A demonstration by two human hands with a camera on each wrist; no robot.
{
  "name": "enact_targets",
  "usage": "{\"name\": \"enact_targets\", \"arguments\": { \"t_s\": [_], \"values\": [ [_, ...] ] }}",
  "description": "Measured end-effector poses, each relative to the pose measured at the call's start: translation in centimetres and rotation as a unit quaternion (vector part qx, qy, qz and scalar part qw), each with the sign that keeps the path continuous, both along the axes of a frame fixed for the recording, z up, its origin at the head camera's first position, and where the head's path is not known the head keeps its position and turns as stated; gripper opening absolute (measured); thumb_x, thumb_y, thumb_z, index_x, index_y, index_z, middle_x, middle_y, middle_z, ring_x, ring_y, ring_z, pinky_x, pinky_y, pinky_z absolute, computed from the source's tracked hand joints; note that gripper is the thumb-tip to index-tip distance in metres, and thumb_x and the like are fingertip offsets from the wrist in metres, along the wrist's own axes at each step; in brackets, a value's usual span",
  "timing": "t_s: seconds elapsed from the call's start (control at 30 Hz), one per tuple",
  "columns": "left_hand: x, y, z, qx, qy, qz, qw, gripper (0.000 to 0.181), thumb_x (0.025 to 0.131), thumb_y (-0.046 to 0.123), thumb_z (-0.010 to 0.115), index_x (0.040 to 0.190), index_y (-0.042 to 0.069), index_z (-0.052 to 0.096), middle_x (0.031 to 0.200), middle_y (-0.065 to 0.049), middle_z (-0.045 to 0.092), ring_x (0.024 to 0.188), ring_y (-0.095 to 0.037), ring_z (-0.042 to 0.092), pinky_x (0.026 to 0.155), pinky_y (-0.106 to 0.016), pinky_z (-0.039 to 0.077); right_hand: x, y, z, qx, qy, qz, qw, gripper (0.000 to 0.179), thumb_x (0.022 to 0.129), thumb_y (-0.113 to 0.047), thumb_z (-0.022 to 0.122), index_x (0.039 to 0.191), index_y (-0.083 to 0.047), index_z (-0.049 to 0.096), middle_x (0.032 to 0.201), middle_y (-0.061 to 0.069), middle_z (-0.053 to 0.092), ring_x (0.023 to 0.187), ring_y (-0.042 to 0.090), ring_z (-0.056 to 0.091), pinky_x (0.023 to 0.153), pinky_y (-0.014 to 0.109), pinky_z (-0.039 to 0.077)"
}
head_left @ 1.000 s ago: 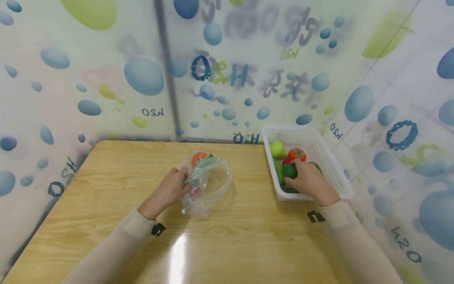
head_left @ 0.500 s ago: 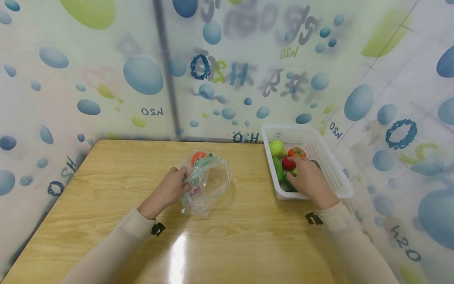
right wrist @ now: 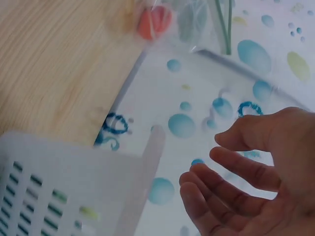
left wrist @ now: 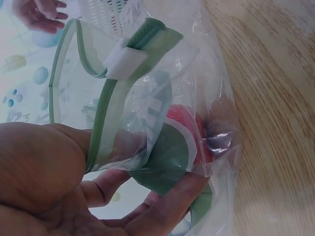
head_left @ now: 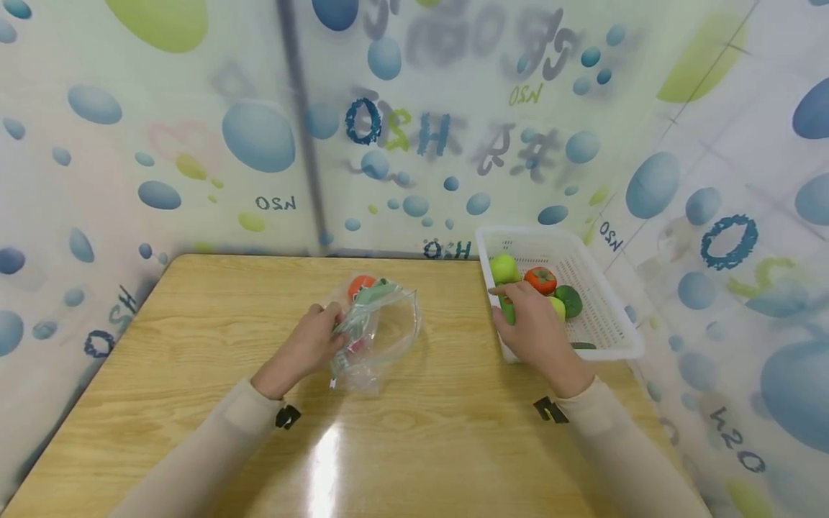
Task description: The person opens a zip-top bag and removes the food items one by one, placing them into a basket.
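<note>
My left hand [head_left: 314, 338] pinches the edge of a clear zip bag [head_left: 398, 334] with a green zip strip and a white slider [left wrist: 125, 63]. The bag's mouth gapes toward the right. Inside the bag, a round orange-red item [head_left: 363, 286] shows behind the green print. My right hand [head_left: 534, 327] hovers over the left side of a white basket [head_left: 605, 316], fingers loosely bent and holding nothing. In the basket lie a green apple [head_left: 503, 267], a red persimmon [head_left: 540, 279], a yellow-green fruit [head_left: 556, 308] and a dark green round one [head_left: 569, 301]. The hand covers other produce there.
The wooden table [head_left: 414, 446] carries the bag at its middle and the basket at its back right corner. A patterned wall covering [head_left: 414, 173] stands right behind the table, and another side closes in at the right.
My right hand has let go of a dark green round item in the basket, then shifted left toward the basket's left rim. The left hand and bag have stayed in place.
</note>
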State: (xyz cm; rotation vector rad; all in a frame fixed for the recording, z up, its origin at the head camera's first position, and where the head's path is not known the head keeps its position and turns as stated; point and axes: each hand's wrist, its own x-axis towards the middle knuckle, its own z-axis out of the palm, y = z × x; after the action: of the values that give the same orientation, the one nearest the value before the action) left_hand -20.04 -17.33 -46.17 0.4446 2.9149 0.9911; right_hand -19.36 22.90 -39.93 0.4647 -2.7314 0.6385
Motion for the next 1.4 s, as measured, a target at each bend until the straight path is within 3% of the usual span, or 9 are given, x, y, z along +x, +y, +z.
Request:
{"name": "enact_targets", "arguments": {
  "t_s": [0.03, 0.17, 0.3, 0.63, 0.93, 1.1, 1.23, 1.4],
  "values": [
    [0.6, 0.6, 1.3, -0.013, -0.013, 0.009, 0.9998, 0.018, 0.105, 0.004, 0.078, 0.116, -0.002, 0.065, 0.11, -0.025, 0.064, 0.094, -0.032, 0.061, 0.077, -0.041, 0.059, 0.0, -0.4, 0.0, -0.006, 0.002, 0.006, 1.0, 0.03, 0.106, -0.005, 0.077, 0.135, 0.0, 0.08, 0.125, 0.023, 0.079, 0.107, 0.037, 0.075, 0.092, 0.054, 0.068],
    [0.4, 0.9, 1.6, -0.021, -0.022, 0.015, 0.9994, 0.019, 0.107, 0.005, 0.078, 0.118, -0.002, 0.065, 0.113, -0.025, 0.064, 0.096, -0.031, 0.061, 0.078, -0.041, 0.059, 0.2, -1.8, -0.1, -0.022, 0.012, 0.035, 0.9991, 0.028, 0.105, -0.004, 0.078, 0.133, -0.001, 0.081, 0.124, 0.02, 0.08, 0.11, 0.037, 0.077, 0.093, 0.051, 0.069],
    [0.4, 1.0, 1.6, -0.024, -0.029, 0.022, 0.999, 0.019, 0.107, 0.005, 0.078, 0.119, -0.002, 0.065, 0.115, -0.026, 0.065, 0.098, -0.031, 0.061, 0.078, -0.041, 0.059, 0.3, -3.2, -0.4, -0.024, 0.016, 0.065, 0.9974, 0.027, 0.104, -0.003, 0.081, 0.132, -0.001, 0.081, 0.123, 0.019, 0.08, 0.109, 0.035, 0.077, 0.091, 0.049, 0.07],
    [0.3, 0.9, 1.3, -0.017, -0.032, 0.018, 0.9992, 0.019, 0.108, 0.005, 0.078, 0.118, -0.002, 0.064, 0.116, -0.026, 0.064, 0.097, -0.031, 0.062, 0.077, -0.039, 0.06, 0.8, -6.8, -0.9, -0.011, -0.01, 0.131, 0.9913, 0.03, 0.105, -0.008, 0.085, 0.134, -0.001, 0.08, 0.127, 0.018, 0.077, 0.113, 0.033, 0.078, 0.1, 0.049, 0.07],
    [0.2, 0.8, 1.4, -0.02, -0.037, 0.018, 0.999, 0.02, 0.108, 0.006, 0.079, 0.119, -0.002, 0.064, 0.115, -0.026, 0.064, 0.098, -0.031, 0.062, 0.078, -0.041, 0.061, 0.7, -10.4, -1.4, 0.022, 0.003, 0.193, 0.981, 0.027, 0.107, -0.01, 0.084, 0.132, -0.002, 0.08, 0.129, 0.014, 0.079, 0.117, 0.03, 0.081, 0.101, 0.044, 0.071],
    [0.3, 0.8, 1.4, -0.022, -0.034, 0.018, 0.999, 0.02, 0.107, 0.006, 0.079, 0.118, -0.002, 0.064, 0.114, -0.026, 0.064, 0.097, -0.031, 0.062, 0.079, -0.042, 0.061, 0.8, -11.8, -1.8, 0.006, 0.042, 0.214, 0.976, 0.025, 0.105, -0.007, 0.085, 0.129, 0.0, 0.08, 0.134, 0.015, 0.075, 0.122, 0.029, 0.076, 0.104, 0.042, 0.069],
    [0.2, 0.8, 1.3, -0.022, -0.026, 0.019, 0.9993, 0.019, 0.107, 0.005, 0.079, 0.117, -0.002, 0.064, 0.113, -0.025, 0.064, 0.097, -0.031, 0.062, 0.078, -0.042, 0.061, 0.9, -13.0, -2.1, 0.001, 0.074, 0.246, 0.9665, 0.024, 0.104, -0.004, 0.085, 0.127, -0.001, 0.08, 0.134, 0.014, 0.074, 0.122, 0.027, 0.074, 0.103, 0.038, 0.068],
    [0.2, 0.8, 1.4, -0.021, -0.023, 0.015, 0.9994, 0.019, 0.106, 0.006, 0.08, 0.116, -0.002, 0.065, 0.111, -0.024, 0.065, 0.096, -0.03, 0.062, 0.077, -0.042, 0.06, 0.6, -14.3, -2.7, 0.041, 0.05, 0.269, 0.9611, 0.021, 0.108, -0.006, 0.081, 0.128, 0.001, 0.079, 0.13, 0.013, 0.076, 0.112, 0.022, 0.076, 0.096, 0.034, 0.069]
  ]
}}
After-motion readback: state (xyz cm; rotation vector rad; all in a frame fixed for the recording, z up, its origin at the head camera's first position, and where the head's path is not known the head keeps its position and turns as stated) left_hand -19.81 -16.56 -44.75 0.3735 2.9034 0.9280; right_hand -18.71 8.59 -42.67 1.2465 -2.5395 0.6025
